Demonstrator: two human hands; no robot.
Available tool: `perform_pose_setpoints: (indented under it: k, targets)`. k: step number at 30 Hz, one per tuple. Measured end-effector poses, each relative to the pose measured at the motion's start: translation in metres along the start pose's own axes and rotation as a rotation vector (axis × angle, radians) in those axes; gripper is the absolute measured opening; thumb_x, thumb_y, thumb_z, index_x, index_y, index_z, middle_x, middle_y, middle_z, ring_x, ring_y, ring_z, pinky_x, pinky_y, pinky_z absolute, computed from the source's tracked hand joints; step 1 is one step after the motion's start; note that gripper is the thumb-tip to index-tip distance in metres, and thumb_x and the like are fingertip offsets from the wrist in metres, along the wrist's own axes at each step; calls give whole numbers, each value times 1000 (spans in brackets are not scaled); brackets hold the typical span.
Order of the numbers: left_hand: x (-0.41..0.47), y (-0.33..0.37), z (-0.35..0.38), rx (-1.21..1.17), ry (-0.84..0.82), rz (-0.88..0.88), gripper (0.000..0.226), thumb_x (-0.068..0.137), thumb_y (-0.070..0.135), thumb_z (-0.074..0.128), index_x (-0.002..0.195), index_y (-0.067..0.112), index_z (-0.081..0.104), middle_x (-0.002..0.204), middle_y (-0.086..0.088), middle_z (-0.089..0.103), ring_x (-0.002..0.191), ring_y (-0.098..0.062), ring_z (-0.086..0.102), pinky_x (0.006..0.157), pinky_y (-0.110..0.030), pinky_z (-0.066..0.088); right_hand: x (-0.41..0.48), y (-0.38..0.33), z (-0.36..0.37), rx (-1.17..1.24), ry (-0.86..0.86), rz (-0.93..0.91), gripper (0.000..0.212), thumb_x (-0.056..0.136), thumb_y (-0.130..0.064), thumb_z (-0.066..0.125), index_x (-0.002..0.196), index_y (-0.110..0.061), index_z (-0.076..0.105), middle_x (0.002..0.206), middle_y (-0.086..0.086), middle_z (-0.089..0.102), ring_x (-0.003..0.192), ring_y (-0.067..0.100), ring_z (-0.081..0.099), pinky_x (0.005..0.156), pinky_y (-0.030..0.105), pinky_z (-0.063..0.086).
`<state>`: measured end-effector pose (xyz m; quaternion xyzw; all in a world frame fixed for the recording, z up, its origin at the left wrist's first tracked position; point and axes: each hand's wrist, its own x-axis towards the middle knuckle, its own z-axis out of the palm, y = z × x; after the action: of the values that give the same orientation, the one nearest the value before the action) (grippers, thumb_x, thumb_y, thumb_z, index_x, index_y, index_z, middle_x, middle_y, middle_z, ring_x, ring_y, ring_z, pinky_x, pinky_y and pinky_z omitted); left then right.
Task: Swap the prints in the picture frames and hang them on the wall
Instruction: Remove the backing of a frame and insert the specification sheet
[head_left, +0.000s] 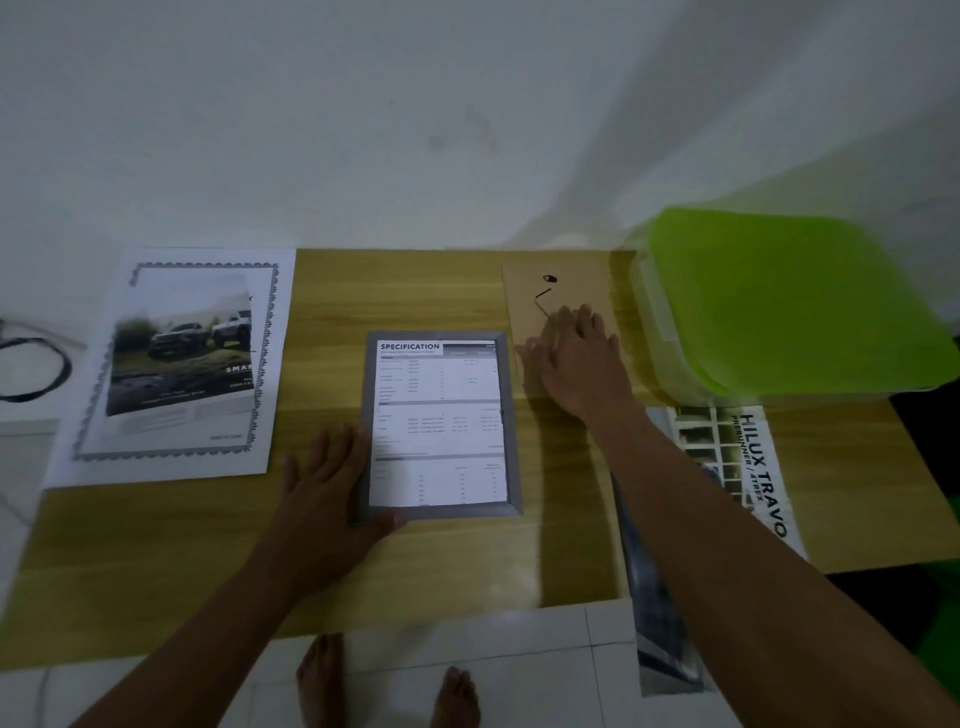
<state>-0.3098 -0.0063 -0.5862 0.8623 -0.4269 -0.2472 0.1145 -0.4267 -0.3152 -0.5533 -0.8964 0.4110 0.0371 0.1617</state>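
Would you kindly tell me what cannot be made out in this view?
Head view: fine print on the specification sheet in the grey frame, too small and blurred.
Head view: near part of the backing board, hidden under the right hand.
Head view: contents of the box, hidden by the green lid.
Head view: Hilux brochure, partly covered by the right forearm.

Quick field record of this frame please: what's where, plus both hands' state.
surface: wooden table
centre: grey picture frame lying flat, SPECIFICATION sheet in it
left hand: open, fingers straight beside the frame's left edge, thumb at its lower left corner
right hand: open, flat on the brown backing board right of the frame
left side: truck print, unframed
right side: green-lidded box; Hilux brochure partly under the right forearm
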Motion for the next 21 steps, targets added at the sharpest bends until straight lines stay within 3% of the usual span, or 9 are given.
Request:
perform_pose_setpoints:
  k: [4,6,12,17,21]
  targets:
    - [0,0,-1,-20,3,11,120,56,99,9,150,29,-15,156,5,-19,143,-15,-25,117,-48,-13,-48,-45,12,42,5,-205,59,100,-40,48,147,-6,35,153,17,33,140,34,32,113,48,32]
    - [-2,0,-3,-31,11,14,120,59,97,20,151,28,-13,158,4,-16,144,-16,-23,118,-49,-10,-65,-59,26,1,-25,-213,63,98,-45,49,144,-5,37,149,15,36,137,32,34,109,48,36]
    - [-2,6,-5,36,22,21,111,71,82,42,153,25,-8,162,-2,-7,148,-23,-13,117,-57,1,-88,-76,54,-77,-101,-56,88,97,-62,34,155,-2,8,164,15,5,151,31,3,118,56,18]
    - [1,12,-6,173,78,66,118,67,88,26,154,12,1,162,-5,0,149,-26,-4,117,-56,12,-94,-81,58,-46,-75,27,92,95,-65,36,155,-3,6,164,16,0,151,30,-1,119,54,16]
    - [8,10,-3,160,22,75,123,64,88,22,152,7,-4,162,-8,-5,149,-23,-1,118,-54,10,-97,-86,58,0,-109,58,86,98,-60,35,156,-3,6,164,16,-2,151,30,-7,119,57,11]
